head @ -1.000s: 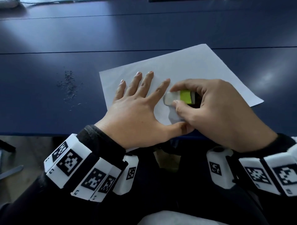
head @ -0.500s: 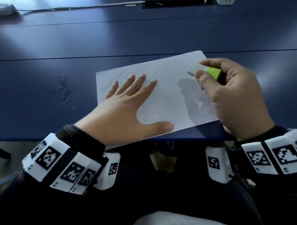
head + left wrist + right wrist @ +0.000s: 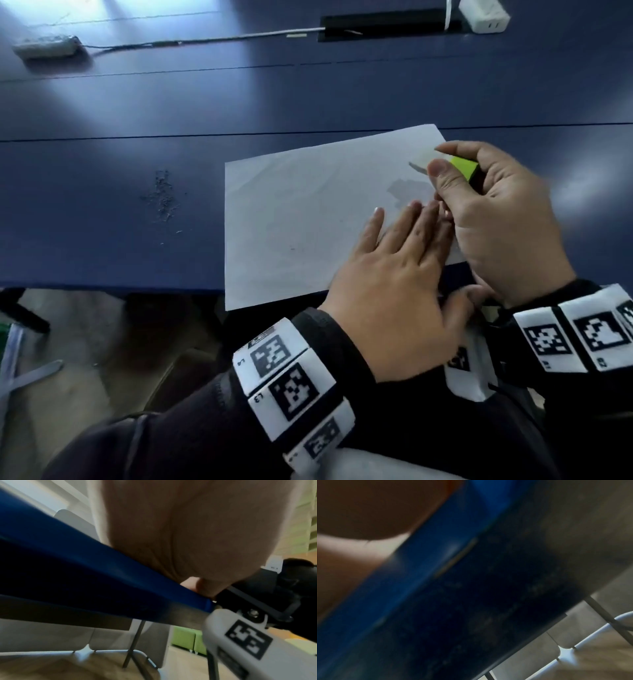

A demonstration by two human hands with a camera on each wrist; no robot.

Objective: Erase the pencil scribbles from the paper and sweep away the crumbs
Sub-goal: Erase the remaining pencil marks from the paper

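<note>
A white sheet of paper (image 3: 301,212) lies on the blue table (image 3: 102,192), its near edge hanging over the table's front edge. My left hand (image 3: 394,284) lies flat on the paper's right part, fingers straight and together. My right hand (image 3: 489,212) hovers over the paper's right edge and pinches a white eraser with a yellow-green sleeve (image 3: 462,168) between thumb and forefinger. A small pile of dark eraser crumbs (image 3: 162,195) sits on the table left of the paper. Both wrist views show only blurred palm and the table's edge (image 3: 120,585).
A cable (image 3: 205,39) runs along the far side of the table to a grey device (image 3: 46,46) at the far left. A white charger (image 3: 484,15) stands by a black cable slot (image 3: 387,24) at the far right. Floor and chair legs (image 3: 133,645) lie below.
My left hand has slid right across the paper toward my right hand, fingers drawn together. My right hand lifted the eraser from the paper's middle to its right edge. The view shifted left.
</note>
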